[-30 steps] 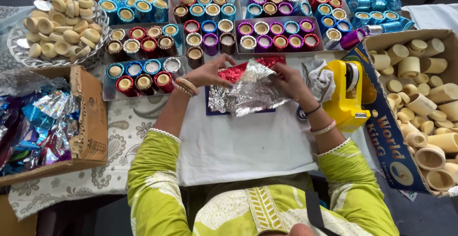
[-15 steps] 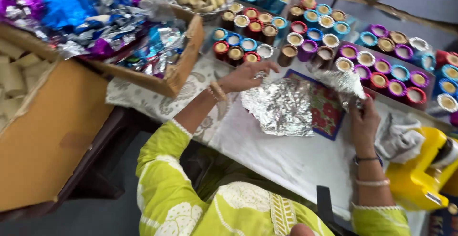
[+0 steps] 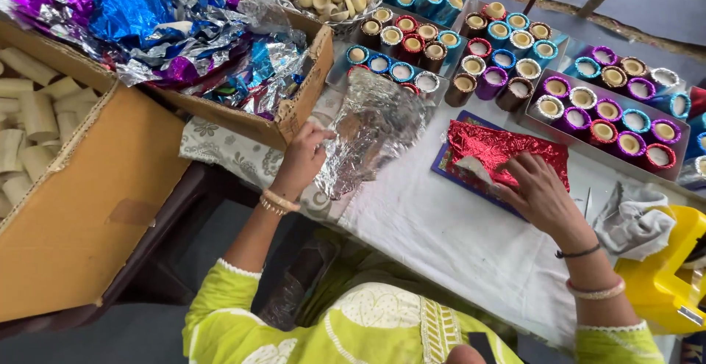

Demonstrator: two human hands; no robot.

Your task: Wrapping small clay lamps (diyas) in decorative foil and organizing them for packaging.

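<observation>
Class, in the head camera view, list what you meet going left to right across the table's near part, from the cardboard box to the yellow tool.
Cardboard box → left hand → silver foil sheet → red foil sheet → right hand → grey cloth → yellow tool.

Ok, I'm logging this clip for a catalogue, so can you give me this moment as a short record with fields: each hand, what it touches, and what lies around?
left hand: left hand lifts a crinkled silver foil sheet by its edge
right hand: right hand lies flat on a shiny red foil sheet
under the red foil: blue flat board
surface: white cloth-covered table
left side: cardboard box of crumpled coloured foil
behind: trays of foil-wrapped round cups
right edge: yellow plastic tool
</observation>
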